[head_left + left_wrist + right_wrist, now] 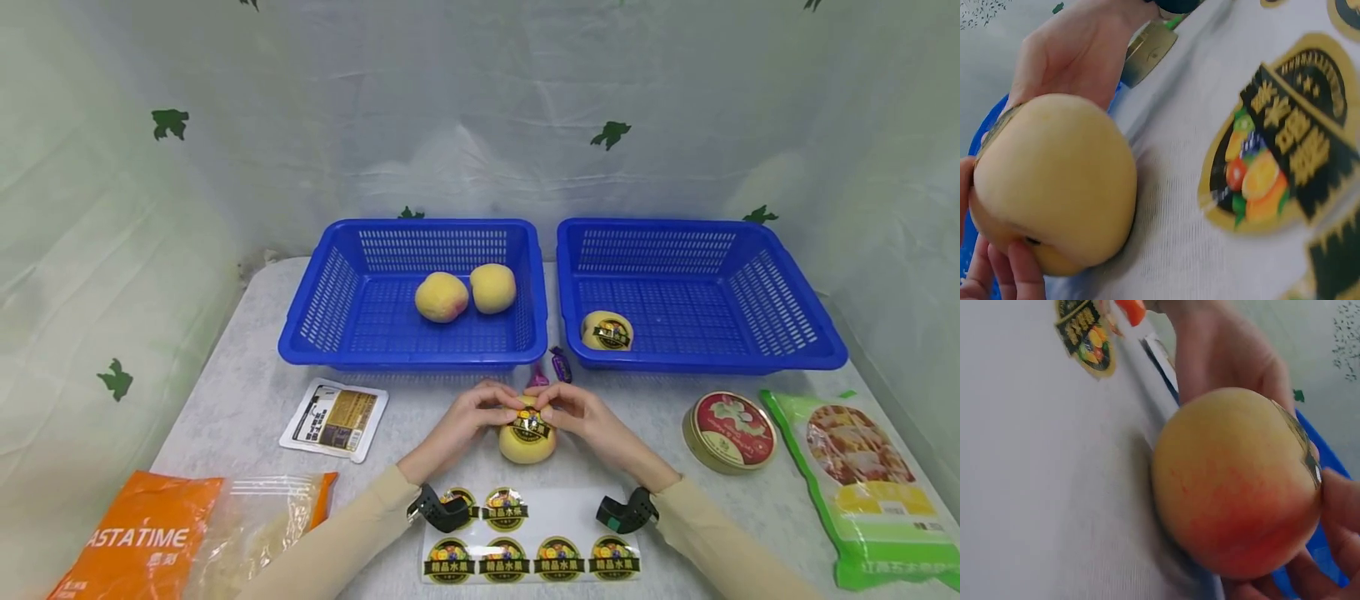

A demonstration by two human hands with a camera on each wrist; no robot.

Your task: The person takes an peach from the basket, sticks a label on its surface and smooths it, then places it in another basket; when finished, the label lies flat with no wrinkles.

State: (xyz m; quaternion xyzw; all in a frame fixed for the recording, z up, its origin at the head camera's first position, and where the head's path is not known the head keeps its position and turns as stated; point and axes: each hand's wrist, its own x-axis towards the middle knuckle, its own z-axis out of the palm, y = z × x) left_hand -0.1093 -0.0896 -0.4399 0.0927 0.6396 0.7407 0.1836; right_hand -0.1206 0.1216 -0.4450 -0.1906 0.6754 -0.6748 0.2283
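Note:
A yellow peach (527, 452) rests on the table in front of me, with a black and gold fruit sticker (529, 425) on its upper side. My left hand (480, 410) holds it from the left, the thumb at the sticker's edge; its fingers (1022, 269) curl under the fruit in the left wrist view. From the right, my right hand (583, 414) grips the same peach, thumb also on the sticker. A red blush marks the peach (1235, 487) in the right wrist view. Just nearer to me lies a sticker sheet (577, 517) with several round stickers.
The left blue basket (345, 360) holds two peaches; the right blue basket (720, 363) holds one stickered peach (603, 330). Small wrapped candies (561, 365) lie between them. Around are a white packet (335, 419), an orange bag (150, 533), a round tin (730, 432) and a green bag (862, 492).

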